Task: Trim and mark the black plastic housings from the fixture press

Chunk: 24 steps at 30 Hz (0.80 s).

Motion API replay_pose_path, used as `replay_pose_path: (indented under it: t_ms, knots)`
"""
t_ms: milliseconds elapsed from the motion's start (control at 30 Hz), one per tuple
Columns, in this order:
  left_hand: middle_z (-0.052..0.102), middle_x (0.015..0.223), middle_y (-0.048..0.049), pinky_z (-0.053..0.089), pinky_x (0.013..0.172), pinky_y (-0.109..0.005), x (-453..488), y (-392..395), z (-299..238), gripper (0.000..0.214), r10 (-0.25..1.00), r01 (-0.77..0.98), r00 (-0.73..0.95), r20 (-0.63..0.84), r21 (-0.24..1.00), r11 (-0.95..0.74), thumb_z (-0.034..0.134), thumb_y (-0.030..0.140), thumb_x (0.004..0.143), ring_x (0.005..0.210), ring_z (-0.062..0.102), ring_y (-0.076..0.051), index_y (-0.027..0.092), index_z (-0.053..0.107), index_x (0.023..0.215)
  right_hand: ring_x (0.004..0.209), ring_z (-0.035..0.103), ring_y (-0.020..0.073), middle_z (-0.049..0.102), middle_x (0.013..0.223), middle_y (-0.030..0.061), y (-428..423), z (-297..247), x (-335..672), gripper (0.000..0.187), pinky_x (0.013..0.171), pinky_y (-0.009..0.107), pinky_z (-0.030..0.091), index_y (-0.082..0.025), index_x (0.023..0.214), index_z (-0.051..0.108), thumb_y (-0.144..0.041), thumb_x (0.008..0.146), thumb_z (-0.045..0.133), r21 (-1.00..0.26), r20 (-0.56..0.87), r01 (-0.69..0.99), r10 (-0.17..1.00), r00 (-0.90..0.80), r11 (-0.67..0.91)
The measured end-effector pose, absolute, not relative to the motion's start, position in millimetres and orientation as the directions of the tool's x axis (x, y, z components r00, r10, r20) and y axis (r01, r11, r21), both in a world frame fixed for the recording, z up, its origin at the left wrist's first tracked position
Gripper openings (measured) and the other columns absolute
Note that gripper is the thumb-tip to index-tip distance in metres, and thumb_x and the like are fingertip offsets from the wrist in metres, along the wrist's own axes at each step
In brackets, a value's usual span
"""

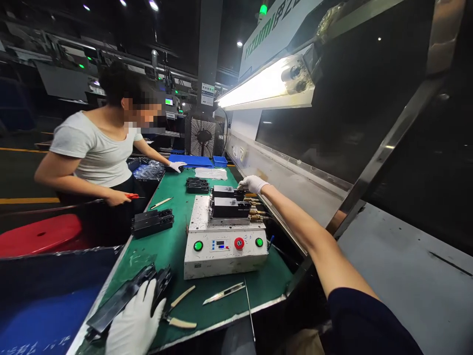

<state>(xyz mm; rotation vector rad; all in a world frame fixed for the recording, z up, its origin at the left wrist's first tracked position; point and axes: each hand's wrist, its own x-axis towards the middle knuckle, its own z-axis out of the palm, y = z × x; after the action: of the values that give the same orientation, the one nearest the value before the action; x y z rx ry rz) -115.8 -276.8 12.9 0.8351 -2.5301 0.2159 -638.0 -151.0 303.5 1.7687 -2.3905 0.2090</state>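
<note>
At lower left my left hand [135, 315], in a white glove, lies over black plastic parts on the bench. Its fingers and thumb close around the shorter black plastic part [162, 282]. A long black housing [120, 298] lies just left of it. My right hand [253, 184], also gloved, reaches to the back of a white bench machine [225, 261]. Its fingers are curled at the right end of the rear black housing [226, 191]; what they grip is hidden. A front black housing [231, 208] sits on the machine's fixture, beside brass fittings [257, 212].
Wooden-handled pliers [181, 323] and a utility knife [223, 293] lie near the front edge of the green bench [275, 281]. More black housings [152, 223] rest left of the machine. A co-worker [103, 143] stands at left, holding a red-handled tool [132, 196].
</note>
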Motion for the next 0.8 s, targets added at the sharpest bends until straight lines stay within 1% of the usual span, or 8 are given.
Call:
replay_pose_path:
  t_ms: [167,333,433,500,567,633,700,800]
  knots:
    - [0.064,0.145,-0.0215,0.057,0.092,-0.046,-116,-277,11,0.056,-0.509,-0.580,-0.708,0.489,0.007,0.814,0.039,0.040,0.104,0.119,0.067,-0.035,0.005,0.053,0.146,0.079,0.066,0.0182,0.078,0.083,0.0033,-156,311,-639,0.014,0.075,0.026,0.044,-0.021,0.090,0.083,-0.029,0.084,0.073,0.045,0.131,-0.947,-0.942,-0.310,0.318]
    - [0.063,0.146,-0.0213,0.058,0.093,-0.047,-116,-280,8,0.055,-0.510,-0.582,-0.709,0.487,0.004,0.813,0.038,0.039,0.104,0.118,0.067,-0.034,0.007,0.055,0.145,0.087,0.068,0.0190,0.079,0.091,0.0028,-162,306,-635,0.016,0.079,0.026,0.044,-0.023,0.094,0.082,-0.032,0.085,0.073,0.004,0.149,-0.942,-0.932,-0.330,0.334]
    - [0.063,0.146,-0.0220,0.059,0.092,-0.047,-115,-281,9,0.054,-0.501,-0.565,-0.716,0.486,0.019,0.825,0.039,0.038,0.104,0.120,0.067,-0.035,0.006,0.055,0.145,0.083,0.069,0.0201,0.076,0.076,0.0011,-141,318,-643,0.007,0.079,0.027,0.046,-0.024,0.077,0.080,-0.030,0.079,0.080,-0.046,0.147,-0.920,-0.908,-0.392,0.390]
    - [0.063,0.147,-0.0226,0.059,0.092,-0.047,-116,-280,11,0.054,-0.504,-0.557,-0.714,0.487,0.041,0.829,0.039,0.038,0.103,0.122,0.066,-0.036,0.006,0.056,0.144,0.078,0.069,0.0209,0.073,0.068,0.0015,-125,325,-649,0.014,0.079,0.029,0.048,-0.023,0.067,0.076,-0.029,0.077,0.083,-0.083,0.159,-0.890,-0.875,-0.457,0.449]
    - [0.064,0.145,-0.0229,0.060,0.092,-0.048,-116,-280,12,0.054,-0.515,-0.551,-0.711,0.478,0.075,0.831,0.039,0.037,0.103,0.122,0.066,-0.036,0.006,0.059,0.142,0.082,0.070,0.0211,0.075,0.076,0.0028,-116,321,-649,0.014,0.083,0.032,0.051,-0.021,0.075,0.077,-0.032,0.084,0.080,-0.133,0.206,-0.849,-0.824,-0.529,0.511]
    - [0.064,0.145,-0.0228,0.060,0.092,-0.048,-117,-280,11,0.054,-0.528,-0.552,-0.709,0.467,0.100,0.828,0.037,0.037,0.103,0.121,0.067,-0.035,0.007,0.059,0.141,0.091,0.070,0.0209,0.076,0.097,0.0048,-116,302,-643,0.021,0.088,0.036,0.055,-0.018,0.097,0.076,-0.038,0.094,0.073,-0.206,0.269,-0.800,-0.754,-0.599,0.563]
    - [0.064,0.146,-0.0218,0.060,0.094,-0.048,-117,-281,9,0.054,-0.532,-0.557,-0.707,0.465,0.098,0.825,0.037,0.037,0.103,0.121,0.068,-0.034,0.008,0.059,0.142,0.098,0.070,0.0206,0.072,0.114,0.0069,-125,274,-632,0.030,0.089,0.040,0.059,-0.016,0.116,0.069,-0.041,0.101,0.065,-0.292,0.316,-0.750,-0.680,-0.662,0.594]
    - [0.065,0.146,-0.0205,0.060,0.093,-0.045,-117,-282,7,0.053,-0.525,-0.568,-0.706,0.476,0.063,0.821,0.038,0.036,0.103,0.123,0.067,-0.033,0.008,0.059,0.142,0.101,0.069,0.0204,0.068,0.122,0.0085,-138,239,-620,0.032,0.087,0.040,0.061,-0.017,0.125,0.065,-0.040,0.103,0.063,-0.410,0.355,-0.696,-0.600,-0.717,0.590]
